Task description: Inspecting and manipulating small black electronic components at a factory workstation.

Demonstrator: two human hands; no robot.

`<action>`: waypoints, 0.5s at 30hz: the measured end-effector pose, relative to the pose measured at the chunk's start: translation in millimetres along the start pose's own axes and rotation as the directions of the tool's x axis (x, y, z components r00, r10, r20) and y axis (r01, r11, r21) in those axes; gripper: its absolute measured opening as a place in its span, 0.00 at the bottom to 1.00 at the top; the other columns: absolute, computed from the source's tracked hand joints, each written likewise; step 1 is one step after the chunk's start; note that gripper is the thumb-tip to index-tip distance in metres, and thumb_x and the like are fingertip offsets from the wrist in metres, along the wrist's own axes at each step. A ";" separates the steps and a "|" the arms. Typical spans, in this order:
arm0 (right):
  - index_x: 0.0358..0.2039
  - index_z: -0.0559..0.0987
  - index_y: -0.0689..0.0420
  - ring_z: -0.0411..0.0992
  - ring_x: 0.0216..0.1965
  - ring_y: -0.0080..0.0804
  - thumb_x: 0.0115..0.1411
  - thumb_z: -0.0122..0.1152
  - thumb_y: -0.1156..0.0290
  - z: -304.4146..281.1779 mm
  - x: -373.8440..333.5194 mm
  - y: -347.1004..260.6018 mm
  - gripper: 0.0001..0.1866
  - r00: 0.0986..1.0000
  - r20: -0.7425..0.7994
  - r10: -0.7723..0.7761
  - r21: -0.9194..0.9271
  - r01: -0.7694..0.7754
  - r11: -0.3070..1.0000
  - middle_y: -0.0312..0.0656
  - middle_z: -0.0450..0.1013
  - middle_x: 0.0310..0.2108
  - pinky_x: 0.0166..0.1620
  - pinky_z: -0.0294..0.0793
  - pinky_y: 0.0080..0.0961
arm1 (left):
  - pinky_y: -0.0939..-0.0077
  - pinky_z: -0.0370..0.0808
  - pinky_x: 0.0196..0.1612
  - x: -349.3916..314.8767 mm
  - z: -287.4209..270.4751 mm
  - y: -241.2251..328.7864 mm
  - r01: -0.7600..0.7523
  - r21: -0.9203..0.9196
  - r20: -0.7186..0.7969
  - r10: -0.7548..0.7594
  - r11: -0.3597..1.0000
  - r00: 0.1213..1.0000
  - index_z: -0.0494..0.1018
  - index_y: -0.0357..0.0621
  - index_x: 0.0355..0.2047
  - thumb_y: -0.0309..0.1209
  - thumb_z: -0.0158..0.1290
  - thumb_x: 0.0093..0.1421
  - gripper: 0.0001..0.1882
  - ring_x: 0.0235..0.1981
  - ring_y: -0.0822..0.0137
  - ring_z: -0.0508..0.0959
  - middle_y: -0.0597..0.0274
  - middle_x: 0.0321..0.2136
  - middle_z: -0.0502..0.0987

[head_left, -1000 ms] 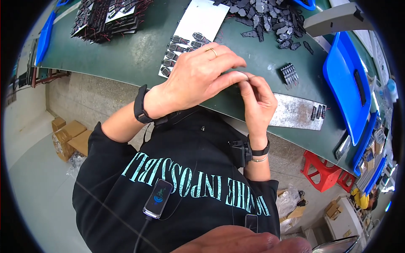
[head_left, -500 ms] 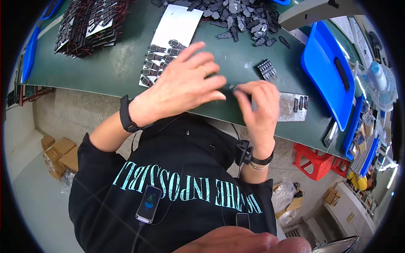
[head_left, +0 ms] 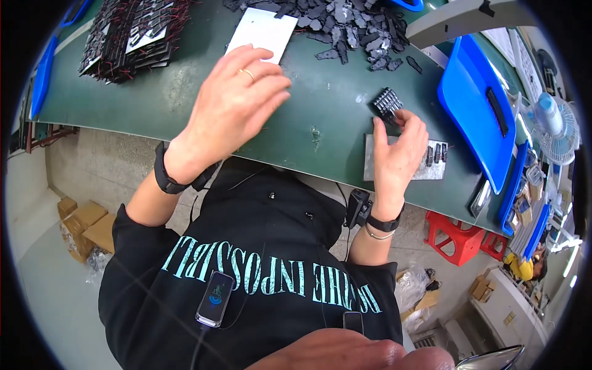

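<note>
My left hand (head_left: 237, 102), with a ring on one finger, lies over the near part of a white board (head_left: 262, 34). Its fingers are bent and close together; whatever they hold, and the small black parts beneath, are hidden by the hand. My right hand (head_left: 401, 148) is at a block of small black parts (head_left: 386, 102) standing in tight rows. Thumb and forefinger reach to both sides of the block's near end. Beneath this hand is a grey metal plate (head_left: 435, 169) bearing a few small black pieces (head_left: 437, 153) on its right part.
Flat black pieces (head_left: 345, 31) lie heaped at the back. Stacked boards with small parts and red wires (head_left: 132, 40) stand at the far left. A blue tray (head_left: 472, 111) is at the right, below a grey curved arm (head_left: 453, 21). A red stool (head_left: 453, 237) stands beneath the green table (head_left: 308, 135).
The hands, close together before, have moved apart. My left hand went left and forward over the white board; my right went right to the block, which has turned slightly.
</note>
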State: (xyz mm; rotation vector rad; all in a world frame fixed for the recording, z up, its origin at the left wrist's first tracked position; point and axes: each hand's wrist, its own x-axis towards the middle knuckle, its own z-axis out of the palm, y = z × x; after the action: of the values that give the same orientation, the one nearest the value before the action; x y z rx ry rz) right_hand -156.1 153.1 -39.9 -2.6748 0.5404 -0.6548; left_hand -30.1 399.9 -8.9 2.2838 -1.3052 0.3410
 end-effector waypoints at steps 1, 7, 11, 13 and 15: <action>0.40 0.79 0.59 0.72 0.41 0.41 0.57 0.69 0.75 -0.8 -0.2 -1.3 0.11 0.999 -0.039 0.000 0.043 0.001 0.999 0.42 0.75 0.36 0.48 0.70 0.35 | 0.59 0.73 0.56 -1.3 -2.4 -5.6 0.048 0.036 -0.016 -0.048 0.998 0.999 0.79 0.41 0.39 0.27 0.62 0.56 0.10 0.51 0.55 0.76 0.61 0.41 0.78; 0.40 0.80 0.60 0.73 0.42 0.42 0.58 0.67 0.77 3.5 -14.7 -27.6 0.09 0.998 -0.054 -0.039 0.331 0.055 0.942 0.43 0.75 0.38 0.48 0.71 0.34 | 0.64 0.76 0.45 -3.9 -3.7 -18.6 0.197 0.091 0.032 -0.201 0.976 0.979 0.78 0.43 0.37 0.26 0.61 0.55 0.09 0.43 0.57 0.77 0.60 0.35 0.77; 0.39 0.80 0.61 0.73 0.40 0.41 0.58 0.67 0.79 13.7 -20.3 -43.1 0.08 0.971 -0.011 -0.237 0.331 0.227 0.916 0.44 0.76 0.39 0.47 0.72 0.33 | 0.63 0.76 0.44 -2.8 2.4 -21.2 0.182 0.077 0.062 -0.186 0.980 0.981 0.77 0.42 0.35 0.26 0.61 0.55 0.07 0.40 0.56 0.76 0.60 0.34 0.77; 0.41 0.80 0.60 0.74 0.42 0.40 0.59 0.66 0.79 22.7 -21.0 -45.3 0.09 0.969 0.020 -0.245 0.364 0.221 0.905 0.44 0.77 0.41 0.49 0.72 0.33 | 0.62 0.75 0.46 0.7 -3.1 -26.7 0.216 0.053 0.127 -0.221 0.975 0.967 0.76 0.42 0.39 0.27 0.61 0.56 0.11 0.43 0.56 0.76 0.61 0.37 0.78; 0.42 0.81 0.60 0.74 0.43 0.40 0.59 0.66 0.79 28.2 -20.9 -47.3 0.09 0.969 0.034 -0.244 0.370 0.215 0.904 0.44 0.77 0.42 0.50 0.72 0.34 | 0.62 0.75 0.47 4.2 -4.8 -27.6 0.227 0.032 0.160 -0.229 0.973 0.960 0.76 0.41 0.41 0.28 0.62 0.56 0.13 0.44 0.56 0.76 0.61 0.38 0.78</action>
State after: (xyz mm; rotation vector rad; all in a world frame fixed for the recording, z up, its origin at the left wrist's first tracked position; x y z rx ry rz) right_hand -146.1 209.8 -52.2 -2.4133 0.0667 -0.6362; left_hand -4.1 411.1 -10.9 2.4855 -1.0995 0.0850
